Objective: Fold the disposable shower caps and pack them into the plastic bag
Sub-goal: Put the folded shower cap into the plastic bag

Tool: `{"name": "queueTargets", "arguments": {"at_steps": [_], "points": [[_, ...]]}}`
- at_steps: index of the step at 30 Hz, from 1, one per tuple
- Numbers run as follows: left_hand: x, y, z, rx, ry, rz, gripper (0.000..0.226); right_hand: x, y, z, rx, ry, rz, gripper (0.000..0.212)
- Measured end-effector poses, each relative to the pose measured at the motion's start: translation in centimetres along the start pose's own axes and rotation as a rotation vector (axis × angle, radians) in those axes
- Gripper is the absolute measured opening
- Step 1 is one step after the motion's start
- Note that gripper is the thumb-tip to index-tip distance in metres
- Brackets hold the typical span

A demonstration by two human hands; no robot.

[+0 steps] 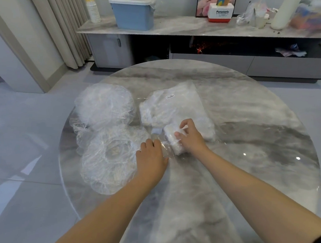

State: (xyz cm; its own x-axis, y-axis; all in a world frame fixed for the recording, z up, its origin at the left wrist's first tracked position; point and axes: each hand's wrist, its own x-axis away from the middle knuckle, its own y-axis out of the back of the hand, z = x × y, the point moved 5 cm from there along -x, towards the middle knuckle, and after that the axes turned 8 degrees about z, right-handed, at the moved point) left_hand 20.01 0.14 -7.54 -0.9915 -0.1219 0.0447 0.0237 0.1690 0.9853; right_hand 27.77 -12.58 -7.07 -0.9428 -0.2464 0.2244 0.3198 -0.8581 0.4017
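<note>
Folded shower cap gripped beside labelled plastic bag.

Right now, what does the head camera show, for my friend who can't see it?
The right hand grips a folded shower cap at the plastic bag, while the left hand presses clear plastic on the round marble table. Unfolded shower caps lie left.

"Panasonic" on white-red box; bag label unreadable.
</note>
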Motion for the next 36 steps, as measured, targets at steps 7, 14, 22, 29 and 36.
{"name": "queueTargets", "arguments": {"at_steps": [7,14,22,29,36], "points": [[0.0,1.0,0.9,0.119,-0.081,-0.171,0.027,-1.9,-3.3,0.6,0.089,0.165,0.010,0.022],[0.3,0.2,0.3,0.258,-0.123,-0.078,0.014,-4.4,-5.6,2.2,0.109,0.317,0.009,0.033],[0.7,0.1,0.0,0.287,-0.169,-0.078,0.034,-7.4,-7.3,3.9,0.530,0.310,0.120,0.067],[0.5,1.0,0.4,0.318,-0.093,-0.031,0.024,-8.4,-8.2,3.5,0.670,0.283,0.096,0.067],[0.1,1.6,1.0,0.338,-0.074,0.003,0.030,-3.0,-6.3,1.8,0.673,0.213,0.219,0.066]]}}
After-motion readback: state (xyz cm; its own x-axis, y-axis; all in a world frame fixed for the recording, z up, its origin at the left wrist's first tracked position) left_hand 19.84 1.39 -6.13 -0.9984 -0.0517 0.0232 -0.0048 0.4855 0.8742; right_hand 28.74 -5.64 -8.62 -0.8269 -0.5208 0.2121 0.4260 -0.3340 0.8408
